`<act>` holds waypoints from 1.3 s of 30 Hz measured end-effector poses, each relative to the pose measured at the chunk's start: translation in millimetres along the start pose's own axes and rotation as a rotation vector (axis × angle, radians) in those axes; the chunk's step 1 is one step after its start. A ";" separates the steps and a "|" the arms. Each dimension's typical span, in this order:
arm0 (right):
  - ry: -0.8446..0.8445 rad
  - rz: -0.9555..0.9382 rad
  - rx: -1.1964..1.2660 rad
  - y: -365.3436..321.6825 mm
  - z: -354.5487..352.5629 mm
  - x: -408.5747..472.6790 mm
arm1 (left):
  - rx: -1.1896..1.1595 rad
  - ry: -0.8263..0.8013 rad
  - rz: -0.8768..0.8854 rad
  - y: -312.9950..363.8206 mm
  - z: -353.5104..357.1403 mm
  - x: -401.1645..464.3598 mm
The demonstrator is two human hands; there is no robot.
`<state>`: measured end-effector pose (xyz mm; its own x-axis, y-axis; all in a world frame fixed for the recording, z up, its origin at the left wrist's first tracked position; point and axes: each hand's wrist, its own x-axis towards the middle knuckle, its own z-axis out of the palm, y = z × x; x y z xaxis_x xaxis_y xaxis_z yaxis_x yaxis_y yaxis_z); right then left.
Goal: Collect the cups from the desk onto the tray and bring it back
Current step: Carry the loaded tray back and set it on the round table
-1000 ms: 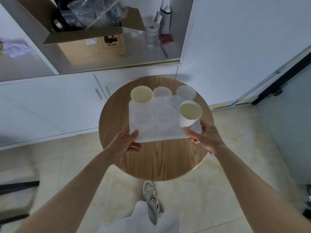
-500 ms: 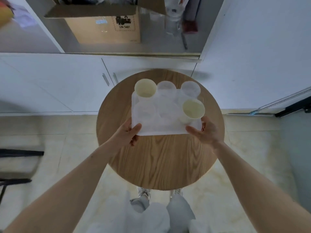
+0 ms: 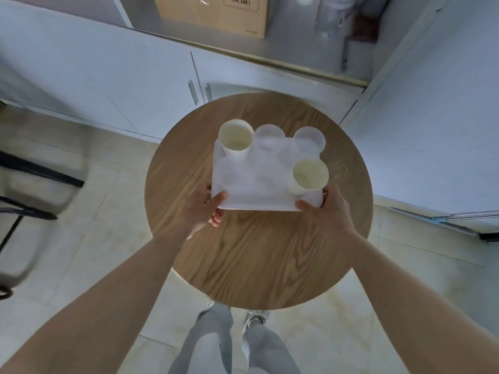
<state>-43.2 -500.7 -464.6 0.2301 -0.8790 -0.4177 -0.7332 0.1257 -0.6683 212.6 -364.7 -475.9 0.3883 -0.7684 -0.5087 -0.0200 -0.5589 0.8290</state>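
Observation:
A translucent white tray [image 3: 256,201] is held over the round wooden table [image 3: 259,255]. My left hand [image 3: 204,209] grips its near left corner, thumb on top. My right hand [image 3: 328,209] grips its near right corner. On the tray stand a cream paper cup [image 3: 236,139] at the far left and another cream paper cup [image 3: 309,175] at the near right. Clear plastic cups stand at the far middle [image 3: 270,140] and far right [image 3: 309,140]. Fainter clear cups sit in the tray's near row, hard to make out.
White cabinets [image 3: 108,76] with handles run behind the table. On the counter stand a cardboard box [image 3: 216,14] and a clear container [image 3: 328,14]. A black-framed chair [image 3: 29,201] is at the left. My legs and shoes [image 3: 235,344] are under the table's near edge.
The view has tilted further down and I have come closer to the table; the tray with the cups stays gripped in both hands over its far half.

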 end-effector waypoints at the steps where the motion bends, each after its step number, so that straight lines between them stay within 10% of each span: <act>1: 0.001 0.000 -0.007 1.4 3.3 4.1 | 0.000 0.014 -0.008 -3.7 0.6 4.1; 39: 0.035 0.041 -0.245 20.5 48.9 34.7 | 0.313 0.093 -0.141 -21.4 -7.9 39.1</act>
<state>-19.0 -506.2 -523.0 0.1778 -0.8916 -0.4165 -0.8755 0.0499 -0.4806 235.5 -380.3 -511.7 0.4892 -0.6535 -0.5776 -0.2364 -0.7368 0.6334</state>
